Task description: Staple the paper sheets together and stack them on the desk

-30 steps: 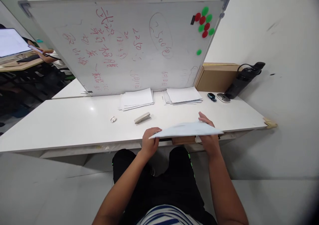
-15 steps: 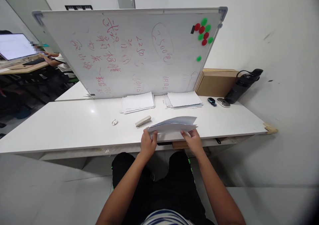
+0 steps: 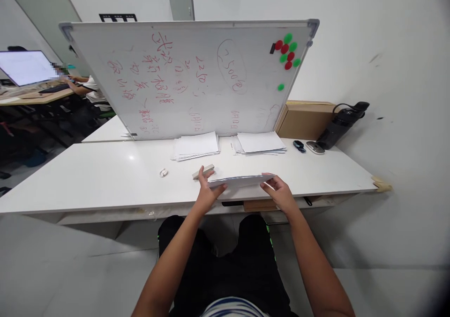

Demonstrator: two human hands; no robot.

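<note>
Between my two hands, near the table's front edge, is a small stack of white paper sheets (image 3: 242, 181), raised on edge with its near face toward me. My left hand (image 3: 208, 191) grips the stack's left end, the thumb on the near face and the fingers at the far side and edge. At the right end my right hand (image 3: 279, 191) pinches the sheets between thumb and fingers. A light stapler (image 3: 207, 171) lies just behind my left hand, which partly covers it.
Two paper piles, a left one (image 3: 197, 144) and a right one (image 3: 262, 142), lie before the whiteboard (image 3: 204, 83). A white ring-shaped item (image 3: 163, 172) is on the left. A mouse (image 3: 315, 147), black bottle (image 3: 342, 125) and cardboard box (image 3: 305, 120) stand right. A person (image 3: 87, 87) sits far left.
The sheets, fanned apart before, are now drawn together into a flatter, even stack. My left hand has risen slightly, and my right hand has moved outward to the stack's right end.
</note>
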